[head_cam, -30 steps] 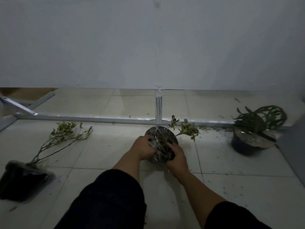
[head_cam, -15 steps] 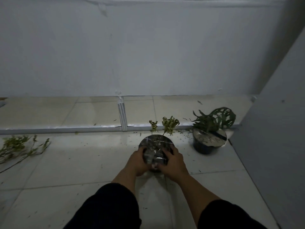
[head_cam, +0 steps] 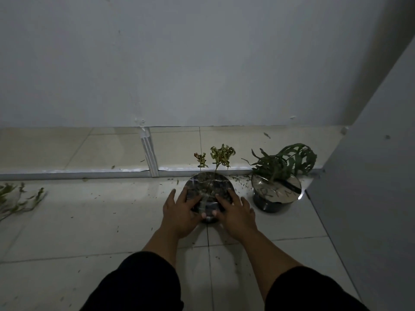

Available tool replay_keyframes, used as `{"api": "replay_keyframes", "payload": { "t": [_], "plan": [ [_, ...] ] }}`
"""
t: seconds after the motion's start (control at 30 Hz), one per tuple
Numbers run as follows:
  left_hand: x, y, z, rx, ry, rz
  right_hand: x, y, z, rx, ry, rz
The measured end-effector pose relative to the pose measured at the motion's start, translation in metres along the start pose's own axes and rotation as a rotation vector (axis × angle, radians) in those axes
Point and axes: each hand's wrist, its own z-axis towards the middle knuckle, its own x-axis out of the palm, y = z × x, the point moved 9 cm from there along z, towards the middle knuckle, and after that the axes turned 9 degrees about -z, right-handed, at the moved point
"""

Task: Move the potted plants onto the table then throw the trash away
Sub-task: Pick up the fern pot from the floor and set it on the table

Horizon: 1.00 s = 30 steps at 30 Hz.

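Both hands cup dark round plastic-wrapped pot (head_cam: 207, 194) from either side: left hand (head_cam: 180, 212) and right hand (head_cam: 235, 213) with fingers spread on its wall, loose, not clamped. Pot stands on pale tiled floor (head_cam: 89, 221), beside second dark pot with green fern (head_cam: 277, 191). Small yellow-green sprig upright. Step, by my judgement: pot settling or lift-off. Next needs firm two-handed hold; table not in sight.

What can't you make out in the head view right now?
- Small potted plant: the near side of its pot is hidden by the left hand and right hand.
- Branches: cut off by the left edge.
- Writing on the fern pot: too dim.
- Table: out of frame.
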Motion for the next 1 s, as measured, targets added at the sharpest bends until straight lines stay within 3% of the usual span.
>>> {"api": "replay_keyframes", "payload": {
  "t": [0.17,0.47,0.7,1.0],
  "plan": [
    [0.004,-0.007,0.014,-0.041,-0.060,-0.026,-0.004,-0.013,0.017,-0.006,0.006,0.044],
    [0.008,-0.001,0.026,-0.120,-0.032,-0.078,0.000,-0.008,0.025,-0.013,0.049,0.103],
    [0.007,-0.008,0.012,-0.124,-0.022,-0.028,-0.003,-0.005,0.024,0.010,0.052,-0.016],
    [-0.015,0.001,-0.020,-0.085,0.028,-0.033,-0.022,0.018,-0.003,0.062,-0.182,-0.113]
  ]
}}
